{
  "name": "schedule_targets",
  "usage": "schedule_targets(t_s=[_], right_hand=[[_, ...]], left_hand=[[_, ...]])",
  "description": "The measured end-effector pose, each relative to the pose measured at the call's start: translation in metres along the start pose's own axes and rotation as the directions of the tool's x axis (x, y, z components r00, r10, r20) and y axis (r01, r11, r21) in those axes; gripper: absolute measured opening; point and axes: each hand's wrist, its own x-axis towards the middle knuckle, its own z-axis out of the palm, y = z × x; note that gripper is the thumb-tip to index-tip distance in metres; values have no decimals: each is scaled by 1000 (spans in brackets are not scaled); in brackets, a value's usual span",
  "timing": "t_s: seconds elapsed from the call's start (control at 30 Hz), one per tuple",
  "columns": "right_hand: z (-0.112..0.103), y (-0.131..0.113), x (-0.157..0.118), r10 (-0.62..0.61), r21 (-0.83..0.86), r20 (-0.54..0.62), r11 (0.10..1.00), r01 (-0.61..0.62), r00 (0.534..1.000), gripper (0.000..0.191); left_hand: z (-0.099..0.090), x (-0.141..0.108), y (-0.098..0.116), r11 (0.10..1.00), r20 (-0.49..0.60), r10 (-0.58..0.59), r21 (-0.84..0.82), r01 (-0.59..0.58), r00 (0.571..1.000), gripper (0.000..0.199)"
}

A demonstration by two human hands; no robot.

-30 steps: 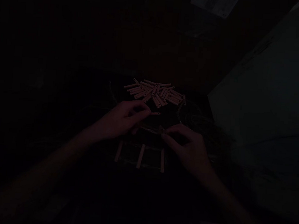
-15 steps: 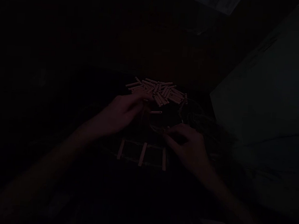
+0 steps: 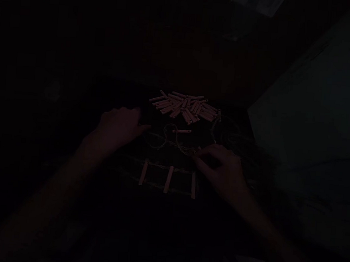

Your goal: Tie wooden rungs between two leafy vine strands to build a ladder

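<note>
Left hand (image 3: 120,125) moved left from far pile (image 3: 186,111) | its hold: cannot be told | stick end (image 3: 199,148) pinched by right hand (image 3: 222,162), cord (image 3: 185,151) looped leftward | three sticks (image 3: 168,179) strung near, pile unstrung

Thin cord (image 3: 165,136) — loosely looped

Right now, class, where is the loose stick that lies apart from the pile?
In the head view, the loose stick lies near centre, just this side of the pile, its left end by the cord.
</note>
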Motion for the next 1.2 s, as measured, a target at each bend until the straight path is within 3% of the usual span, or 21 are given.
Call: schedule_targets(t_s=[0.17,0.3,0.43,0.53,0.6,0.77,1.03,1.2], right_hand=[[0,0,0,2,-1,8,1000,-2,1000,6],[0,0,0,23,23,22,999,-23,999,4],[0,0,0,29,10,33,1000,-29,999,3],[0,-1,1,39,14,46,999,-40,998,4],[0,-2,1,44,27,50,999,-46,998,4],[1,-4,2,38,49,69,998,-41,997,5],[3,-4,1,46,75,63,996,-51,997,4],[4,-5,0,11,63,27,998,-13,1000,5]], left_hand=[[1,1,1,996,35,59,-67,-56,998,22],[-2,-4,12,958,-68,118,-255,-131,991,25],[-5,-12,27,755,-55,295,-599,-268,954,19],[-2,-16,34,567,5,457,-772,-287,889,16],[3,-18,39,499,28,520,-821,-276,854,17],[14,-22,50,420,79,529,-889,-180,845,28],[16,-27,57,313,57,503,-942,-119,863,21],[25,-28,62,358,20,502,-915,-187,865,11]])
